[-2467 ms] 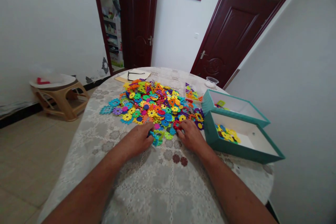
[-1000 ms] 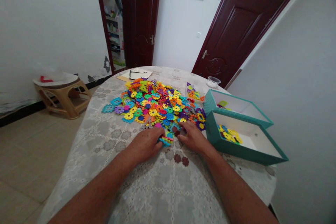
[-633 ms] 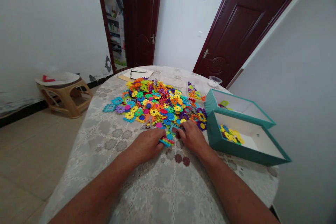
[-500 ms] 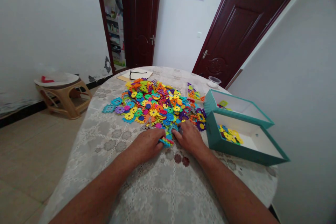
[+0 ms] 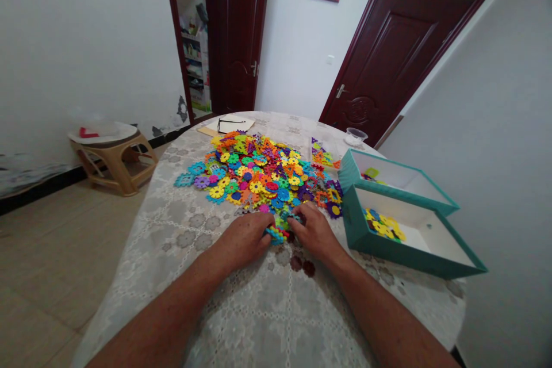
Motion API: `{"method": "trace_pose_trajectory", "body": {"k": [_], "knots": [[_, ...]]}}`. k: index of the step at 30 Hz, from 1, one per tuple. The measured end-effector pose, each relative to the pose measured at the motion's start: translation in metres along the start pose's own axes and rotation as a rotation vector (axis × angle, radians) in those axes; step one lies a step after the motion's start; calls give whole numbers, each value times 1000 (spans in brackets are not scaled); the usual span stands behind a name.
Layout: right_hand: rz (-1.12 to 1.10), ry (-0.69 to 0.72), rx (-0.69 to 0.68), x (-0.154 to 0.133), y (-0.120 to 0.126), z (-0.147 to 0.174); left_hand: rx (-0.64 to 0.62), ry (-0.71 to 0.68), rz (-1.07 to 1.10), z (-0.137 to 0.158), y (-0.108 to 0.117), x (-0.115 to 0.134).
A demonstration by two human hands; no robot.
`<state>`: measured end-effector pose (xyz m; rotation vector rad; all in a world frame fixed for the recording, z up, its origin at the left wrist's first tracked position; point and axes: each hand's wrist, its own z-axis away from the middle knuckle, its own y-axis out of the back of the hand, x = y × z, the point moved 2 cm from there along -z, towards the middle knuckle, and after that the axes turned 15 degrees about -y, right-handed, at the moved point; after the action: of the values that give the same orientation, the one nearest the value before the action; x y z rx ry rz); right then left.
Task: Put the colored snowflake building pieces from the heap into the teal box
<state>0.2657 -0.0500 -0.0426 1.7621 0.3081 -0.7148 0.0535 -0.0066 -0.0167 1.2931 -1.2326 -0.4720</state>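
Observation:
Colourful toothed plastic disc pieces lie in a wide pile (image 5: 259, 172) just beyond my hands. My left hand (image 5: 248, 238) is closed around a small stack of snowflake discs (image 5: 277, 235) in blue, yellow and red, held low over the tablecloth. Close to its right, my right hand (image 5: 313, 227) pinches a teal toothed piece (image 5: 294, 217) between thumb and fingers at the pile's near edge. Part of that piece is hidden by the fingers. Two dark red discs (image 5: 302, 265) rest on the cloth below my right hand.
On the right stand two teal boxes: the near box (image 5: 401, 256) holds yellow and blue pieces, the far box (image 5: 414, 175) a few more. Behind the pile are a clear tray (image 5: 323, 152), a small clear bowl (image 5: 356, 137) and glasses (image 5: 230, 122) on paper. A stool (image 5: 118, 161) stands left.
My right hand has closed on the teal piece and drawn it slightly back from the pile. My left hand still grips the stack. The whole view has shifted a little.

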Motion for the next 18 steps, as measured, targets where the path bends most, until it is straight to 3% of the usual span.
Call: {"method": "trace_pose_trajectory", "body": {"k": [7,18], "knots": [[-110,123,96,1,11,-3,2,11,-3,0,-2,-1],[-82,122,60,4,19,-5,-5,8,-5,1,-4,-4]]}}
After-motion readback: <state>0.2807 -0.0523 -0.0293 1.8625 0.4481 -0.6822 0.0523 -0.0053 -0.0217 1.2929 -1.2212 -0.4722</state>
